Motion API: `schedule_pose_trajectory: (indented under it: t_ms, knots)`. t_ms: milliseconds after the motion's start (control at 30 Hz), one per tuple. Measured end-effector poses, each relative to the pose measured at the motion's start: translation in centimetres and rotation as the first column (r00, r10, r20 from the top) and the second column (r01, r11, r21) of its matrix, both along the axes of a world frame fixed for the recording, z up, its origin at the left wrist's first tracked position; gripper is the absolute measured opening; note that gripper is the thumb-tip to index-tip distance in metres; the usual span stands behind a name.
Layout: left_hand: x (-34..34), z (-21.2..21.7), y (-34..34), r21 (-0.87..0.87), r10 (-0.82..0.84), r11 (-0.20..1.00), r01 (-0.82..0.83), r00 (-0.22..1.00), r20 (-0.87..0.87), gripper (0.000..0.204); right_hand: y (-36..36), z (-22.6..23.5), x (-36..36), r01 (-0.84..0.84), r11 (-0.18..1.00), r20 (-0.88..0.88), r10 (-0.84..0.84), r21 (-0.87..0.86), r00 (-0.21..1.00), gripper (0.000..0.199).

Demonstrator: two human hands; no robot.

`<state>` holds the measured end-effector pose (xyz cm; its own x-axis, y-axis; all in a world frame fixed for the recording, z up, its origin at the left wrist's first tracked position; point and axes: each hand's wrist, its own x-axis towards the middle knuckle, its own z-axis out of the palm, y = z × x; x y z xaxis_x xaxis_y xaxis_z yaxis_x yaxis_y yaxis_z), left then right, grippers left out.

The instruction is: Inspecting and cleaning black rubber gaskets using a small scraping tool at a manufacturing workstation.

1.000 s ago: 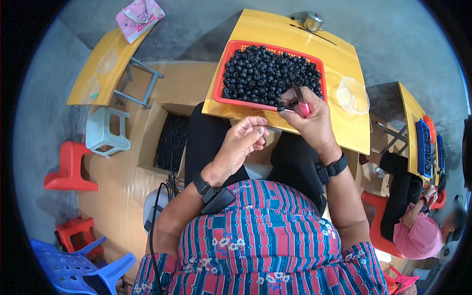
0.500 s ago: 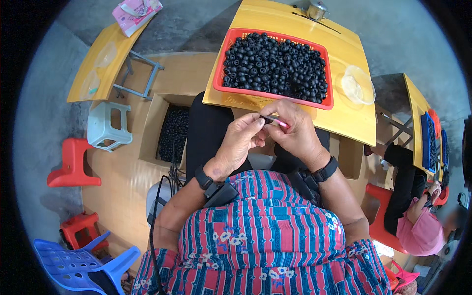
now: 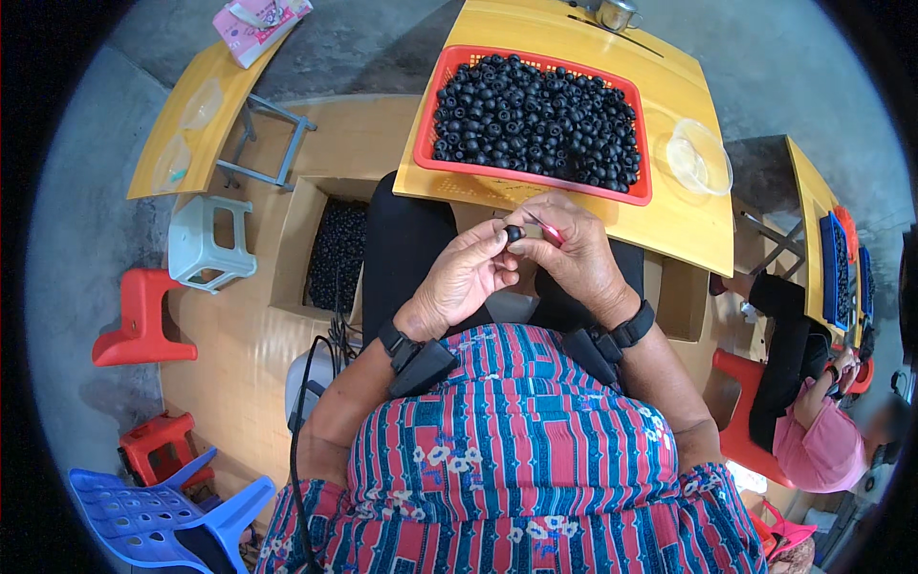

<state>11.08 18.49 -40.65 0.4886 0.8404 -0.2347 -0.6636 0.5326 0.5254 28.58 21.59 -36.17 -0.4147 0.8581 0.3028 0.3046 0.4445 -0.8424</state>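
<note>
My left hand (image 3: pixel 457 271) pinches a small round black part with a hole (image 3: pixel 514 232) between thumb and fingertips, just off the table's near edge. My right hand (image 3: pixel 574 251) is closed around a slim pink-handled tool (image 3: pixel 551 232) with a thin dark tip; its thumb and finger reach to the black part's right side. The tool's tip points up and left, apart from the part's face. Beyond both hands, a red plastic basket (image 3: pixel 535 180) full of similar black parts (image 3: pixel 535 120) rests on the yellow table (image 3: pixel 669 225).
A clear plastic bowl (image 3: pixel 698 158) and a metal cup (image 3: pixel 615 14) stand on the table. Below left is a cardboard box (image 3: pixel 292 249) of black parts. Stools and a blue chair (image 3: pixel 172 507) stand at left. A person in pink (image 3: pixel 822 445) sits at right.
The pink-handled tool has swung back from the black part, its tip now pointing up and left. The part has turned so that its round holed face shows.
</note>
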Motion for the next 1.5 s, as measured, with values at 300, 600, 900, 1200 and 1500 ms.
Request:
schedule_pose_trajectory:
  t_ms: [300,600,900,1200,1500]
  knots:
    - [-1.4,-2.4,0.6,0.030,-0.036,0.999,0.031,0.985,0.170,0.014,-0.5,-1.5,0.1,0.077,0.972,-0.028,-0.086,-0.221,0.996,0.017]
    - [-1.7,-3.8,1.3,-0.011,0.027,1.000,-0.025,0.974,0.226,0.016,-0.9,-2.4,0.4,0.050,0.974,0.038,-0.043,-0.219,0.998,0.027]
    - [-2.4,-4.7,1.2,-0.002,0.013,1.000,-0.013,0.963,0.268,0.020,-0.7,-3.2,-0.5,-0.016,1.000,0.283,0.014,0.005,0.959,0.020]
    - [-2.5,-4.1,1.0,-0.013,0.016,1.000,-0.013,0.970,0.241,0.019,-0.7,-2.9,-0.8,-0.024,0.999,0.281,0.012,0.039,0.960,0.020]
    - [-2.5,-4.3,1.1,0.017,0.001,1.000,-0.005,0.975,0.220,0.017,-0.7,-3.2,-0.6,-0.008,1.000,0.231,0.009,-0.002,0.973,0.021]
